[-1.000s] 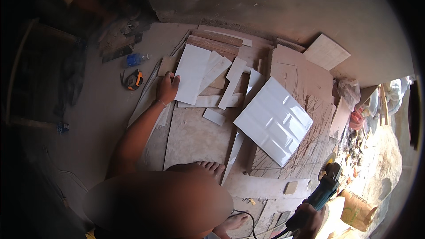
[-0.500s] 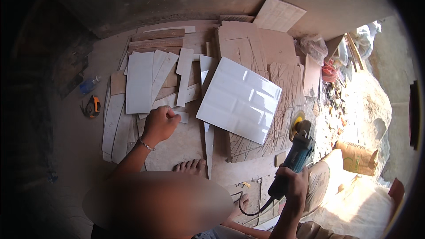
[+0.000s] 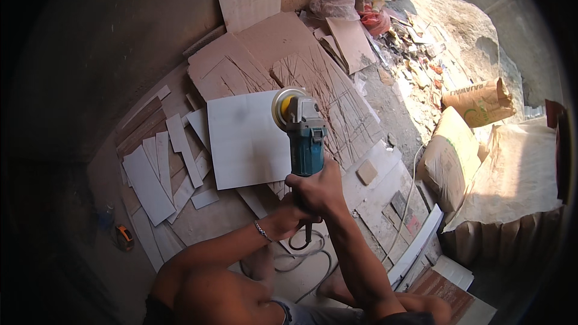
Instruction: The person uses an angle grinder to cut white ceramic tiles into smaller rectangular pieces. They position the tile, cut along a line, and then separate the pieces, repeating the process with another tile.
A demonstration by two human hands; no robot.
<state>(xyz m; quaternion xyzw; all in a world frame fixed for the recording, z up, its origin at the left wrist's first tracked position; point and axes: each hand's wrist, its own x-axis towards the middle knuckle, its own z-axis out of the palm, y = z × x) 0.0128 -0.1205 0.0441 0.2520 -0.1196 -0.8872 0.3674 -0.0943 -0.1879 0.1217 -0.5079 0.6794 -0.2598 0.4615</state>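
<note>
My right hand [image 3: 321, 188] grips the body of a teal angle grinder [image 3: 307, 150]. Just below and left of it, my left hand [image 3: 292, 215], with a bracelet on the wrist, is closed round the grinder's rear end near the cord. The grinder's disc [image 3: 280, 108], with a yellow part, is over the right edge of a square white tile [image 3: 242, 140], partly hiding it; whether it touches cannot be told. The tile lies on scored pink boards [image 3: 349, 124]. Several narrow cut tile strips [image 3: 146, 186] lie to the left of the tile.
A tape measure [image 3: 124, 238] and a bottle [image 3: 105, 216] sit at the left. A leaning board [image 3: 250, 0] stands against the wall. Rubble [image 3: 421, 54], plastic bags [image 3: 331, 3] and paper sacks [image 3: 475, 99] fill the right. Cables [image 3: 283, 259] trail below my hands, near my bare feet.
My left hand has moved right from beside the cut pieces onto the grinder. The grinder has risen from the lower right to over the white tile. The view has turned rightward.
</note>
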